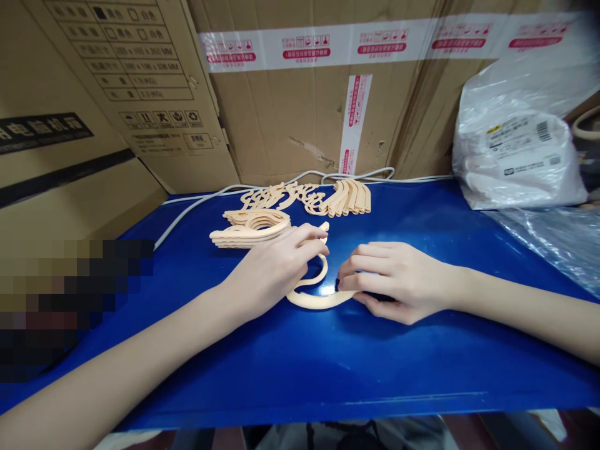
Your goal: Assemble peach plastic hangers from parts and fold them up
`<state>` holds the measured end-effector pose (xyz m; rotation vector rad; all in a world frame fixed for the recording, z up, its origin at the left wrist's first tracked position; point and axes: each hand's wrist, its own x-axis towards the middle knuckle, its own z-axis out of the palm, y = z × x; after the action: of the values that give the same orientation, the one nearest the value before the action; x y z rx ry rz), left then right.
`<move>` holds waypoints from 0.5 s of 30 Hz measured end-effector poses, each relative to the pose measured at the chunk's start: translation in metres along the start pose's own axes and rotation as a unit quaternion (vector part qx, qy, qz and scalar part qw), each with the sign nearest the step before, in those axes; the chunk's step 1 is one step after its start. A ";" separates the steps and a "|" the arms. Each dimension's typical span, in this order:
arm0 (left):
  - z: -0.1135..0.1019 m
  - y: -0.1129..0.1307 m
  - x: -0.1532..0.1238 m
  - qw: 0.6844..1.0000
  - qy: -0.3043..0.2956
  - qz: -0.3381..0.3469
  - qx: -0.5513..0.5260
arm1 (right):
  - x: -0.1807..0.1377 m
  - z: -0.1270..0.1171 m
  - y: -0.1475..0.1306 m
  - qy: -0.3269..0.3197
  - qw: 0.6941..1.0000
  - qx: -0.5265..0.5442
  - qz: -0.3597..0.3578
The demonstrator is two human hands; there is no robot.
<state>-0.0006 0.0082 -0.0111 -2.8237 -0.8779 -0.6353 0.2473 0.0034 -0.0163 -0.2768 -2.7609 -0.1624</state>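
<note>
A cream-coloured curved plastic piece, which looks like a folding clothes hanger [321, 302], lies low over the blue table between my hands. My left hand [288, 262] is closed on its upper left part, with the fingers bent over it and hiding some of it. My right hand [391, 278] pinches the right end between thumb and fingers. Just behind my left hand, a stack of similar folded hangers [250, 234] lies flat. Farther back are a loose pile of small curved hanger parts [267, 197] and a row of curved hanger arms [349, 197].
Large cardboard boxes [290, 119] wall off the back and left of the blue table [365, 369]. A pale cable [197, 200] runs along the rear edge. At the back right sits a white plastic bag [520, 156], with clear plastic film [557, 244] in front.
</note>
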 end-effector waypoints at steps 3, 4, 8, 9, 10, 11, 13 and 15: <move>0.000 0.001 0.001 0.999 -0.007 -0.009 -0.039 | 0.001 0.000 0.000 0.000 1.000 0.002 0.006; 0.000 0.002 0.001 0.998 -0.007 -0.013 -0.054 | 0.002 0.000 0.000 0.000 1.000 0.004 0.009; 0.001 0.002 0.002 0.994 -0.012 -0.021 -0.109 | 0.003 0.001 0.001 0.004 1.000 0.016 0.022; 0.002 0.003 0.002 0.993 -0.015 -0.022 -0.119 | 0.003 0.001 0.001 0.005 0.999 0.018 0.026; 0.002 0.003 0.001 0.992 -0.018 -0.024 -0.126 | 0.003 0.002 0.002 0.006 0.999 0.020 0.029; 0.002 0.003 0.001 0.991 -0.021 -0.027 -0.131 | 0.003 0.002 0.002 0.006 0.999 0.021 0.032; 0.002 0.003 0.001 0.990 -0.025 -0.032 -0.135 | 0.003 0.002 0.002 0.006 0.999 0.022 0.034; 0.002 0.004 0.001 0.989 -0.028 -0.036 -0.138 | 0.002 0.003 0.002 0.007 0.999 0.022 0.035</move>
<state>0.0033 0.0064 -0.0127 -3.0788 -0.9738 -0.7434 0.2447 0.0066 -0.0177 -0.3586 -2.7326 -0.0851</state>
